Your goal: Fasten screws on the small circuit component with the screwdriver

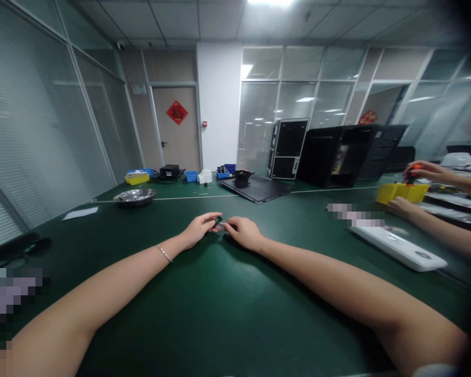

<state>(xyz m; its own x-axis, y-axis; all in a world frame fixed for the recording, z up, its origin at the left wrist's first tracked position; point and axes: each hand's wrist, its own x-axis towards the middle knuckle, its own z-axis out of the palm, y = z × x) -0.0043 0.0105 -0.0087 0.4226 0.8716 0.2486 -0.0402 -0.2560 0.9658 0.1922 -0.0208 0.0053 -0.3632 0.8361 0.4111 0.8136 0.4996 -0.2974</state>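
Note:
My left hand (201, 228) is closed on a small dark part with some green on it (217, 221), pinched between thumb and fingertips just above the green tabletop (204, 303). Close beside it, my right hand (245, 232) is closed around a thin tool with a dark handle. A short bright metal shaft (221, 224) points from the right fingers toward the small part. Whether shaft and part touch is too small to tell, and the fingers hide most of the tool.
A metal bowl (135, 197) stands at left. Black panels (259, 191), a silver-black computer case (289, 149) and black cases (322, 157) are at the back. At right lies a long white housing (400, 248); another person's hands (402, 206) work at a yellow bin (388, 193).

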